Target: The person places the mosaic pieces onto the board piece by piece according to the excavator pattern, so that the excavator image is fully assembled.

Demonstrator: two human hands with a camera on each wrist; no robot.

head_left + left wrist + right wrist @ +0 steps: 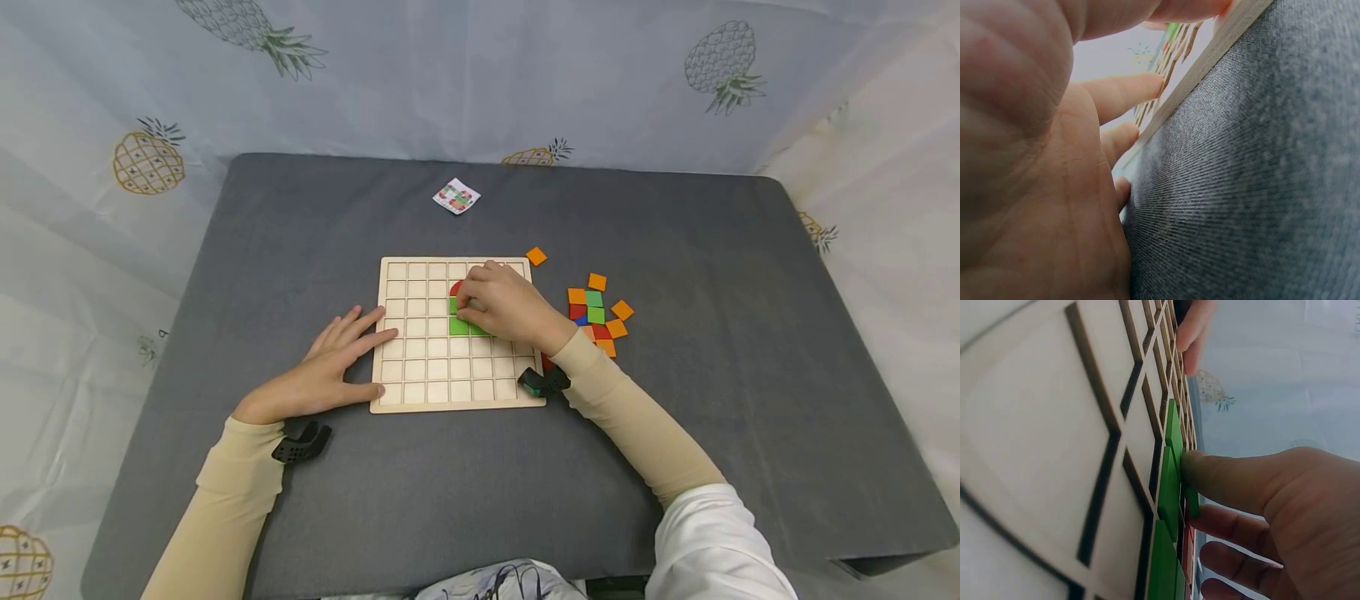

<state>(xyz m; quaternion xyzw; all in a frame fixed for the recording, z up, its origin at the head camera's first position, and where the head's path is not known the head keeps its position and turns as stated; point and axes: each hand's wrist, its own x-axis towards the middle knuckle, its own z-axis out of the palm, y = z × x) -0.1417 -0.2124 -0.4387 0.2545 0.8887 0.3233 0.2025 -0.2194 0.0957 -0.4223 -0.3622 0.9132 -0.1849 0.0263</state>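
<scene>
Two hands are counted, one left hand and one right hand; two black wrist devices are noted; one wooden board is recorded, its cells tallied at seven across and seven down, some being partly covered; one printed card is logged; off the board, six orange tiles, two loose green tiles, three red tiles (one partly hidden), one paler orange tile and one blue tile, both partly covered, are tallied; on the board, at least three laid green tiles and one round-edged red piece are made out, the full number being obscured by the right hand; one pinched green tile is counted there; on the curtain, at least six pineapple prints are counted, four of them gold.
</scene>
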